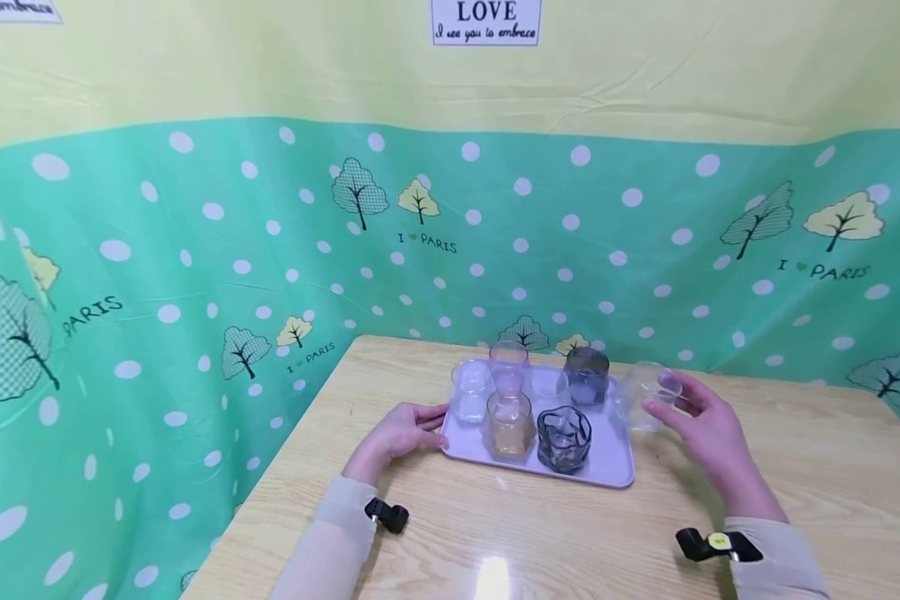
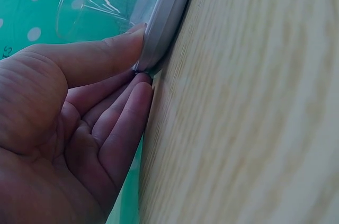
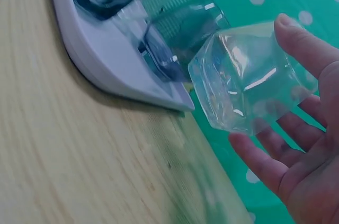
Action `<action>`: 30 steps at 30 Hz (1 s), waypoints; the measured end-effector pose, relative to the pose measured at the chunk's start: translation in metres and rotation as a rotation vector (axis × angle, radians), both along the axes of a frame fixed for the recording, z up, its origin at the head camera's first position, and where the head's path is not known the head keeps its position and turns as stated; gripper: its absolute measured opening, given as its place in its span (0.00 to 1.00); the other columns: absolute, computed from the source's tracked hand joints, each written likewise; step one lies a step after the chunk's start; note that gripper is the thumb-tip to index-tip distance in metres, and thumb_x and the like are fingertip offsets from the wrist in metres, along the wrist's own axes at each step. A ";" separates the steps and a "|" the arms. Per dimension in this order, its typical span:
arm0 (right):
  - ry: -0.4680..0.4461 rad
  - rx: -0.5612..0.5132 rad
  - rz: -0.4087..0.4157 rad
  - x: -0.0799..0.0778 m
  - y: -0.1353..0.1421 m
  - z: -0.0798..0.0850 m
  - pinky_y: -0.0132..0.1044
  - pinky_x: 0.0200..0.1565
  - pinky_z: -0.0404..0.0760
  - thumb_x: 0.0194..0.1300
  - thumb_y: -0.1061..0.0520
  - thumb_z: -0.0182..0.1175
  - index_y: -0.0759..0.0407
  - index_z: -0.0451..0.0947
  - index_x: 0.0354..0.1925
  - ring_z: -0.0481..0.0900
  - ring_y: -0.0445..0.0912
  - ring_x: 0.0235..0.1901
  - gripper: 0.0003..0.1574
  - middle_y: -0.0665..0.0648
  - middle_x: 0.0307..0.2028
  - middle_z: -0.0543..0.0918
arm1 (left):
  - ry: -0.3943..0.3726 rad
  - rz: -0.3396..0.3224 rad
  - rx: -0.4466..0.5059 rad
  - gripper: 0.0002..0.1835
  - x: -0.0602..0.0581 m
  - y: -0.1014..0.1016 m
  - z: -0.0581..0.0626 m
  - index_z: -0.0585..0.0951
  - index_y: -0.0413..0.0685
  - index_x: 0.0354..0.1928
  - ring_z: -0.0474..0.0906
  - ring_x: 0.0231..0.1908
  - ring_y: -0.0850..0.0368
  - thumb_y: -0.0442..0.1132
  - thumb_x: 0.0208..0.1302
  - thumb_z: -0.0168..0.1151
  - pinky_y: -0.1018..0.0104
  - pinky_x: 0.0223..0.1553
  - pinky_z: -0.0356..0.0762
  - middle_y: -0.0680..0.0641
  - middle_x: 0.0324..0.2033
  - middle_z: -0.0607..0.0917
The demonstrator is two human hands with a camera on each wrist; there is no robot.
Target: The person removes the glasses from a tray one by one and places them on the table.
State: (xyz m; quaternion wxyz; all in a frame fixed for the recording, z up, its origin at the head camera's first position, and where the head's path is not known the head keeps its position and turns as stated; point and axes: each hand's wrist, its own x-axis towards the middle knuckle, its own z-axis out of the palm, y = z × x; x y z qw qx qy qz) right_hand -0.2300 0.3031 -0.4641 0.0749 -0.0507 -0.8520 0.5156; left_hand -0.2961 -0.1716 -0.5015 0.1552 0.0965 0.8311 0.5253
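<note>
My left hand point(image 1: 401, 432) pinches the left edge of a pale lilac tray point(image 1: 613, 457), thumb on the rim and fingers beneath it. My right hand point(image 1: 712, 427) holds a clear faceted cup point(image 3: 246, 75) between thumb and fingers, tilted, just off the tray's right end. Several cups stand on the tray. At the front are an amber cup point(image 1: 510, 433) and a dark wavy-walled cup point(image 1: 564, 442). Behind them stand a pinkish cup point(image 1: 508, 367) and a dark grey cup point(image 1: 587, 377). A clear cup point(image 1: 469, 392) is at the left, close to my left hand.
The tray lies on a light wooden table point(image 1: 450, 525) near its back edge. Behind the table hangs a green and yellow curtain point(image 1: 525, 242) with white dots and printed trees. Black straps sit on both wrists over pale sleeves point(image 1: 328, 542).
</note>
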 end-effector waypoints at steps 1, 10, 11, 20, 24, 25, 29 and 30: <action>-0.005 0.004 -0.012 -0.002 0.003 -0.001 0.16 0.43 0.77 0.70 0.34 0.70 0.57 0.58 0.84 0.69 0.69 0.73 0.59 0.69 0.77 0.67 | 0.000 -0.001 0.004 0.38 0.000 0.000 0.000 0.79 0.39 0.70 0.76 0.70 0.43 0.31 0.56 0.80 0.47 0.76 0.65 0.42 0.65 0.83; -0.021 0.005 -0.100 -0.017 0.018 -0.008 0.34 0.57 0.85 0.68 0.30 0.69 0.57 0.53 0.85 0.65 0.70 0.74 0.64 0.69 0.80 0.63 | 0.002 -0.005 -0.005 0.38 0.003 0.000 0.001 0.79 0.39 0.71 0.76 0.70 0.44 0.31 0.56 0.80 0.47 0.75 0.66 0.42 0.65 0.83; -0.025 0.005 -0.107 -0.019 0.019 -0.009 0.42 0.62 0.84 0.68 0.30 0.69 0.57 0.53 0.85 0.65 0.70 0.75 0.64 0.69 0.80 0.62 | 0.003 -0.007 -0.005 0.38 0.003 0.000 0.001 0.79 0.39 0.70 0.76 0.70 0.43 0.31 0.56 0.80 0.47 0.75 0.66 0.42 0.65 0.83; -0.037 -0.038 -0.149 -0.031 0.018 -0.016 0.68 0.72 0.68 0.69 0.31 0.69 0.58 0.48 0.86 0.61 0.72 0.77 0.66 0.71 0.81 0.57 | 0.021 -0.005 -0.004 0.38 0.003 -0.001 0.001 0.79 0.37 0.70 0.76 0.70 0.42 0.30 0.55 0.80 0.46 0.75 0.66 0.40 0.65 0.83; -0.028 -0.036 -0.170 -0.032 0.015 -0.019 0.68 0.73 0.66 0.69 0.33 0.70 0.58 0.48 0.86 0.61 0.73 0.76 0.65 0.73 0.81 0.57 | 0.014 -0.002 0.002 0.37 0.003 0.000 0.001 0.79 0.37 0.70 0.77 0.69 0.43 0.30 0.56 0.80 0.48 0.74 0.67 0.40 0.65 0.83; -0.027 -0.034 -0.177 -0.032 0.014 -0.019 0.68 0.73 0.67 0.69 0.33 0.70 0.59 0.49 0.86 0.61 0.73 0.76 0.65 0.73 0.81 0.57 | 0.011 -0.003 0.004 0.37 0.002 0.001 0.000 0.79 0.37 0.70 0.77 0.69 0.43 0.30 0.56 0.80 0.49 0.74 0.67 0.40 0.65 0.83; -0.024 -0.024 -0.195 -0.033 0.013 -0.021 0.67 0.73 0.68 0.69 0.32 0.69 0.58 0.48 0.86 0.61 0.72 0.76 0.66 0.72 0.81 0.57 | 0.009 -0.004 0.005 0.37 0.003 0.002 0.000 0.79 0.38 0.70 0.77 0.69 0.44 0.30 0.57 0.80 0.49 0.74 0.68 0.41 0.65 0.83; -0.023 -0.018 -0.197 -0.033 0.013 -0.022 0.67 0.72 0.68 0.69 0.31 0.69 0.58 0.48 0.86 0.61 0.73 0.76 0.66 0.73 0.81 0.57 | 0.010 -0.004 0.007 0.37 0.003 0.002 0.000 0.79 0.37 0.70 0.77 0.69 0.43 0.30 0.56 0.80 0.49 0.74 0.68 0.40 0.65 0.83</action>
